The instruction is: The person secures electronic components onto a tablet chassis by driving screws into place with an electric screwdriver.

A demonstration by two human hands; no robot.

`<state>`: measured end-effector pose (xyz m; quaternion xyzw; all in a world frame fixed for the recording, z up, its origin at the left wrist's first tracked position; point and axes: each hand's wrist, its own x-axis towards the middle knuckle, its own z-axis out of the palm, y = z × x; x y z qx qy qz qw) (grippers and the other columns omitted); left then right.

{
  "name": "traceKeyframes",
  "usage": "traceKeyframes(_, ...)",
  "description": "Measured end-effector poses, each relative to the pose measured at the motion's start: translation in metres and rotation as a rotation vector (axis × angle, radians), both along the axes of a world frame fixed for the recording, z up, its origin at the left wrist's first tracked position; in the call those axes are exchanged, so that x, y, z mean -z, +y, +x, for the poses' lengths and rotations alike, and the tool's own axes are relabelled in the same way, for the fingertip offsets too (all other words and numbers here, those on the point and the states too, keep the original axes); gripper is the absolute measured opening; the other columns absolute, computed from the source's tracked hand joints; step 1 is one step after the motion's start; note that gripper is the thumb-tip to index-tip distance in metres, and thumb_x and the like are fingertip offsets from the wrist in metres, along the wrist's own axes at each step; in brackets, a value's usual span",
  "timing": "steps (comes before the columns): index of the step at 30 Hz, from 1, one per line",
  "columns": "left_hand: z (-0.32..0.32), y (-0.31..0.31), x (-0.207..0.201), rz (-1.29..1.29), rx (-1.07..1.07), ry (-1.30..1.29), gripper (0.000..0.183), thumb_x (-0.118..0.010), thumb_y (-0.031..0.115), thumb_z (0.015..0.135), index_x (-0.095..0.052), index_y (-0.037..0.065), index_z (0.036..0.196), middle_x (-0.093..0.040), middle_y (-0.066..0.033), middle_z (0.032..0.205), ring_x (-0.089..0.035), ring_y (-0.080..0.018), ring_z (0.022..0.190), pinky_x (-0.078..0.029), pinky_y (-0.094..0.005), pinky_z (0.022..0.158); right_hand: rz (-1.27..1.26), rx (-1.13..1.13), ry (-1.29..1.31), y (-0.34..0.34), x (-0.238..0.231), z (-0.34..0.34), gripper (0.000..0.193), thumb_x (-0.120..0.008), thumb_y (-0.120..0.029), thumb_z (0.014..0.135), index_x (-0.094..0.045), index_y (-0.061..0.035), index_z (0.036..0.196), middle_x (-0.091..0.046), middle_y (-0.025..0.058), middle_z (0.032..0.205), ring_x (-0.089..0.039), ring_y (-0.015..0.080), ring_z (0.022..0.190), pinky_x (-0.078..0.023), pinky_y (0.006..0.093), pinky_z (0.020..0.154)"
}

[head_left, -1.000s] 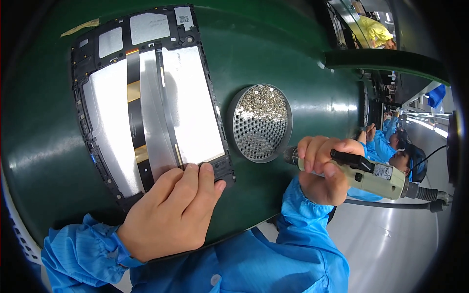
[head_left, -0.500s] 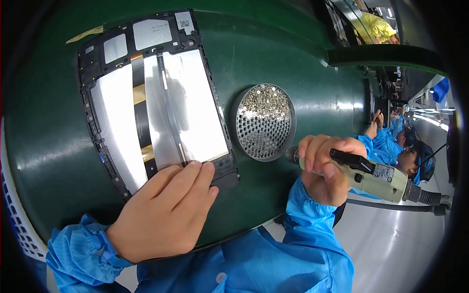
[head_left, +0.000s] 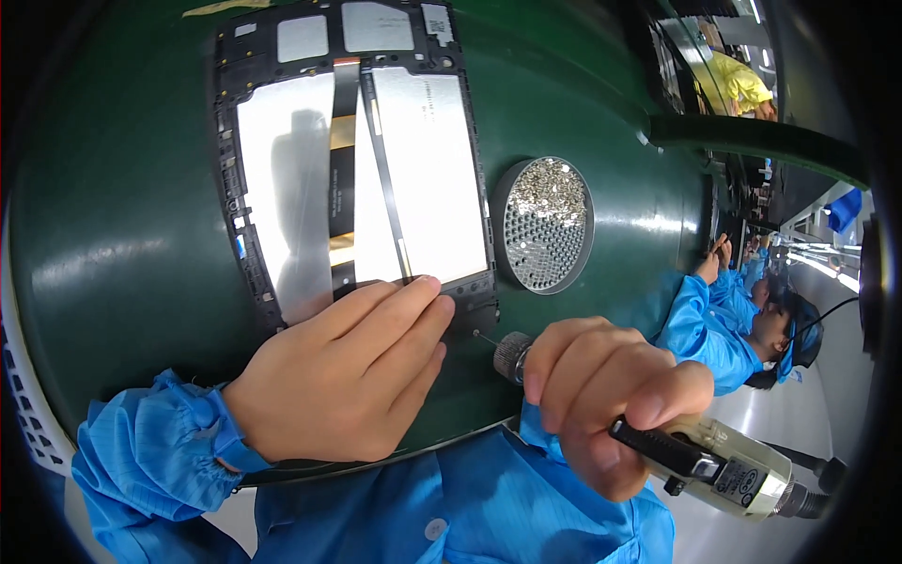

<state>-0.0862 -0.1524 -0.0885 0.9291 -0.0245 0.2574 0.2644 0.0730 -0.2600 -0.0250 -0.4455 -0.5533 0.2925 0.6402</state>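
Note:
A flat tablet-like assembly point(head_left: 427, 188) with a black frame and silver panels lies on the green table; a dark ribbon cable point(head_left: 344, 183) runs down its middle. Across its near edge my left hand point(head_left: 348, 376) lies flat, fingers stretched out and fingertips near the bottom right corner. My right hand point(head_left: 611, 399) is closed around a pale electric screwdriver point(head_left: 747, 475). Its knurled metal nose and thin bit point left toward that corner. A tiny bright piece shows at the bit's tip, too small to make out. The fingers hide part of the screwdriver's body.
Right of the assembly stands a round grey dish point(head_left: 591, 221), its perforated plate holding many small silver screws point(head_left: 550, 188). A yellowish strip point(head_left: 225, 7) lies at the far left. Co-workers in blue point(head_left: 714, 324) and yellow point(head_left: 738, 80) are at the right. A white perforated basket point(head_left: 33, 414) is at left.
The assembly and dish now appear farther right and higher in view. My right hand has brought the screwdriver down and left, its bit now near the corner. The left hand still rests on the near edge.

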Motion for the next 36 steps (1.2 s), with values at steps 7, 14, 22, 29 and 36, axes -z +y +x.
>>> traceKeyframes(7, -0.005, 0.002, -0.001, 0.039, -0.002, 0.014, 0.016, -0.067, 0.009, 0.072, -0.071, 0.0, 0.085, -0.064, -0.0201, 0.105, -0.059, -0.0335, 0.106, -0.05, -0.0385, 0.089, -0.048, -0.02, 0.005, 0.003, 0.001, -0.004, 0.03, -0.059, -0.007, 0.081, -0.044, -0.0071, 0.107, -0.052, 0.0024, 0.063, -0.053, 0.0158, 0.054, -0.047, 0.0318, 0.052)
traceKeyframes(14, -0.005, 0.001, 0.0, 0.053, -0.007, -0.006, 0.019, -0.064, 0.01, 0.072, -0.071, -0.002, 0.084, -0.066, -0.019, 0.102, -0.059, -0.0319, 0.104, -0.049, -0.0373, 0.089, -0.071, -0.06, -0.016, 0.004, 0.002, -0.007, 0.031, -0.059, -0.006, 0.079, -0.044, -0.0065, 0.106, -0.051, 0.0029, 0.063, -0.053, 0.0157, 0.052, -0.046, 0.0322, 0.052)
traceKeyframes(22, -0.005, 0.004, 0.002, 0.028, -0.016, -0.027, 0.024, -0.061, 0.012, 0.069, -0.07, -0.005, 0.083, -0.066, -0.0191, 0.099, -0.059, -0.0313, 0.103, -0.047, -0.037, 0.09, -0.031, -0.01, 0.002, 0.01, 0.007, -0.015, 0.028, -0.059, -0.005, 0.08, -0.043, -0.0061, 0.104, -0.051, 0.0033, 0.062, -0.052, 0.016, 0.051, -0.045, 0.0328, 0.05)
traceKeyframes(29, -0.005, 0.005, -0.007, 0.07, 0.019, 0.042, 0.016, -0.066, 0.008, 0.073, -0.069, -0.002, 0.086, -0.063, -0.0197, 0.105, -0.059, -0.0329, 0.106, -0.049, -0.0382, 0.089, -0.009, -0.024, 0.068, 0.011, 0.008, -0.011, 0.029, -0.06, 0.006, 0.072, -0.049, 0.0, 0.098, -0.054, 0.0095, 0.06, -0.053, 0.02, 0.049, -0.049, 0.0377, 0.052)
traceKeyframes(36, 0.006, -0.011, -0.011, 0.13, -0.097, 0.082, 0.021, -0.064, 0.007, 0.071, -0.066, -0.004, 0.089, -0.062, -0.0195, 0.102, -0.058, -0.0328, 0.103, -0.049, -0.0386, 0.086, 0.044, -0.065, 0.103, -0.003, 0.008, 0.009, 0.032, -0.059, 0.006, 0.075, -0.049, 0.0025, 0.105, -0.056, 0.0122, 0.071, -0.056, 0.0219, 0.058, -0.049, 0.0396, 0.056)
